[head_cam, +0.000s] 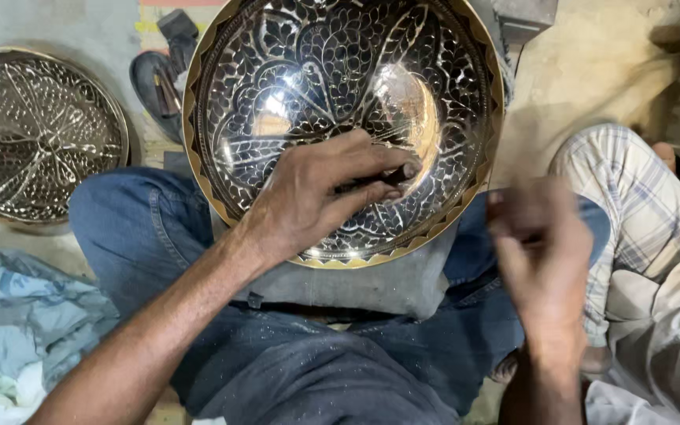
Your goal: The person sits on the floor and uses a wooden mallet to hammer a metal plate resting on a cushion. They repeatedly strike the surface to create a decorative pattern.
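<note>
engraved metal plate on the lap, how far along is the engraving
Leaf pattern already covers most of the engraved plate, and a patterned second plate lies aside. The left hand presses a dark tool near the smooth patch, seemingly left; right hand is blurred.

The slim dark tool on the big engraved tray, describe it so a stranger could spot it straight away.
Find the big engraved tray on the lap. The left hand rests on it, pinching the slim dark tool. It is the only dull, stick-like thing on the shiny metal.
</note>
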Action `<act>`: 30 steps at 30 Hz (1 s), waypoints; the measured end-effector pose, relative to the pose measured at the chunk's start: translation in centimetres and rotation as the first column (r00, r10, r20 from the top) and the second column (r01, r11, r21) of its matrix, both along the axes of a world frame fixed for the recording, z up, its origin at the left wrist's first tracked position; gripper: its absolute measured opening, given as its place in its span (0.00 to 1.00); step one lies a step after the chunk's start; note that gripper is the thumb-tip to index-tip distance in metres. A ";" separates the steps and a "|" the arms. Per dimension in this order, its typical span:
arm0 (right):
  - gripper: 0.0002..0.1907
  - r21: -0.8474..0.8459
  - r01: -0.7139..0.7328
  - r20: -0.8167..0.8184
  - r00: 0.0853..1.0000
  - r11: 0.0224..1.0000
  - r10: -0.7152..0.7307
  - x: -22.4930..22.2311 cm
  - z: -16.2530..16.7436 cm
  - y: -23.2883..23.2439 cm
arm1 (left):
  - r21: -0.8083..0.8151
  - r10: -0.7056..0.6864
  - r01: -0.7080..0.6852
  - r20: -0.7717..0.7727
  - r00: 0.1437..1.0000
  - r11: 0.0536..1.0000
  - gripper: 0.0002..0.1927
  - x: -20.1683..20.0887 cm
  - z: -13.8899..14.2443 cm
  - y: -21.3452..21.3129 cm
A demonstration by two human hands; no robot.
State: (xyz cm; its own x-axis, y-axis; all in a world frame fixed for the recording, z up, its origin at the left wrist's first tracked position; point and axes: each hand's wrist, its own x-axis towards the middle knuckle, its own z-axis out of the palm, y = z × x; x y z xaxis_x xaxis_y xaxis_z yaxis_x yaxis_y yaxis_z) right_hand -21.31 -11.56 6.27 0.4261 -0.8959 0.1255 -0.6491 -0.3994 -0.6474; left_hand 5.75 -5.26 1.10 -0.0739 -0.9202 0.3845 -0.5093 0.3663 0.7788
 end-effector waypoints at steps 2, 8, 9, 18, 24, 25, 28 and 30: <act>0.15 -0.222 -0.027 -0.225 0.974 0.975 -0.024 0.5 0.1 0.0 | 0.016 0.017 -0.017 0.003 1.000 1.000 0.16 0.0 0.0 -0.1; 0.17 -0.235 -0.027 -0.260 0.965 0.972 -0.036 2.3 2.1 0.4 | 0.043 0.013 -0.011 -0.044 0.999 0.999 0.17 -0.2 0.3 0.2; 0.16 -0.367 -0.151 -0.454 0.891 0.918 -0.035 2.7 2.4 0.4 | 0.004 0.006 -0.006 -0.044 0.999 1.000 0.17 -0.2 0.3 0.1; 0.14 0.104 0.154 0.104 0.981 0.983 -0.164 2.2 1.7 0.5 | 0.166 0.024 -0.024 0.001 1.000 0.986 0.17 -0.2 0.2 0.1; 0.14 0.086 0.189 0.162 0.966 0.978 -0.201 1.5 1.5 0.9 | 0.081 0.033 -0.031 -0.022 0.999 0.996 0.21 -0.3 0.5 0.3; 0.16 -0.107 0.097 -0.060 0.993 0.990 -0.104 1.5 1.6 0.9 | 0.080 0.041 -0.039 -0.021 0.999 0.996 0.21 -0.3 0.5 0.3; 0.18 -0.268 -0.045 -0.315 0.948 0.962 -0.043 1.3 1.7 1.0 | 0.059 0.024 -0.023 -0.026 0.999 0.998 0.20 -0.3 0.6 0.1; 0.14 0.099 0.123 0.095 0.987 0.987 -0.132 1.4 1.6 1.0 | 0.059 0.017 -0.015 -0.040 0.999 0.998 0.20 -0.3 0.7 0.1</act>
